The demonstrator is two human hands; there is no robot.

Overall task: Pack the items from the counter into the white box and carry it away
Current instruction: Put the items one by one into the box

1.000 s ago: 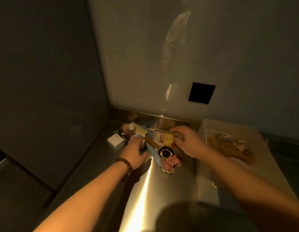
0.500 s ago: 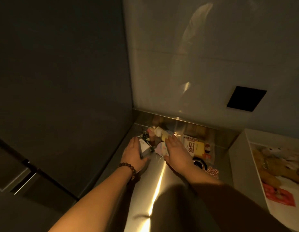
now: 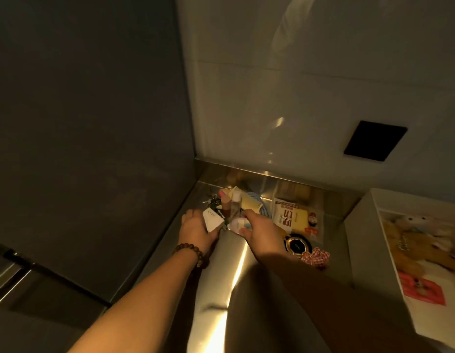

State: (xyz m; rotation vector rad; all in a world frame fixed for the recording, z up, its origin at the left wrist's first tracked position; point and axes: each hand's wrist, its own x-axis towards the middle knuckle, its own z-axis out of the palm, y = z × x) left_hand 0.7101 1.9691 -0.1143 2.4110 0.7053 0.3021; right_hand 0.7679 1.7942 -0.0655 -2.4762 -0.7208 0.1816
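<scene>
On the steel counter (image 3: pixel 236 271), left hand (image 3: pixel 195 231) gripping a small white cube (image 3: pixel 213 220), right hand (image 3: pixel 263 231) pinching a pastel pouch (image 3: pixel 238 224), white box (image 3: pixel 361 240) well right.

On the tabletop (image 3: pixel 221 289) I counted one small white cube (image 3: pixel 213 220), one yellow comb (image 3: pixel 248 201), one snack packet (image 3: pixel 290 217), one round black compact (image 3: pixel 297 246), one red checked scrunchie (image 3: pixel 316 257), and one white box (image 3: pixel 366 240) holding one plush bear (image 3: pixel 422 250).

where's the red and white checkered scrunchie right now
In the head view, the checkered scrunchie lies on the steel counter to the person's right, just beside the round black compact, near the white box's side wall.
</scene>
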